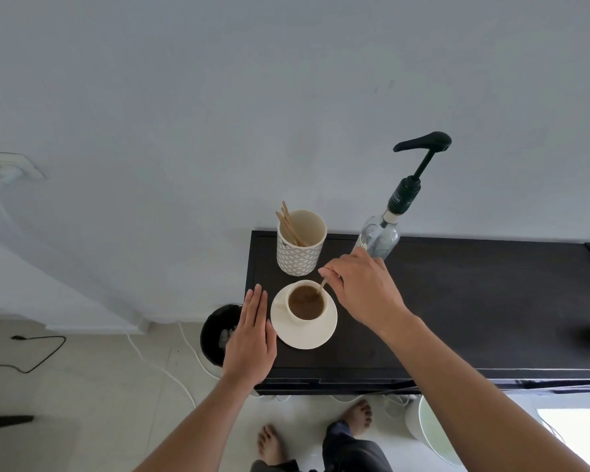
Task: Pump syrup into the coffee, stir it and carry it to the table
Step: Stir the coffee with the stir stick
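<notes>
Wooden stirrer (322, 287) is pinched by right hand (361, 287) fingers in the coffee cup (305, 303); left hand (252, 338), fingers flat and open, is laid on the bench (474, 301) at nine o'clock of the saucer (304, 335).

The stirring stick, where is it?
In the head view, the stirring stick dips into the coffee cup on the saucer, pinched by the right hand.

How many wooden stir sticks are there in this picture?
About 5: one stir stick in the right hand, dipped in the coffee cup; roughly four bunched in the patterned holder. Overlap may hide more.
</notes>
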